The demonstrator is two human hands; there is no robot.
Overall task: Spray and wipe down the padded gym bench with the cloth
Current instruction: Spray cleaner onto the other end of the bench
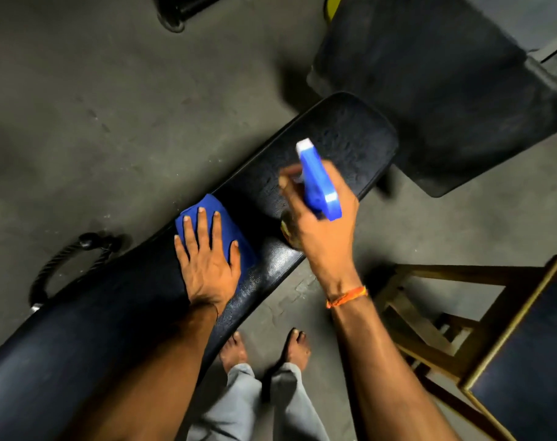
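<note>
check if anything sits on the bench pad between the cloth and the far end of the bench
Nothing visible lies on the bench pad between the blue cloth and its far end. The right hand holds the spray bottle over that stretch, seemingly lifted off the pad. The left hand lies flat on the cloth.

Both forearms (162, 361) bare, an orange thread band (347, 296) round the right wrist, grey trousers (245, 405) at bottom centre, 2 bare feet (234, 348) poking out.

My left hand (207, 259) presses flat the blue cloth (235, 230) on the middle of the black bench (344, 138); my right hand (318, 214) grips the spray bottle (318, 183) above its far end.
</note>
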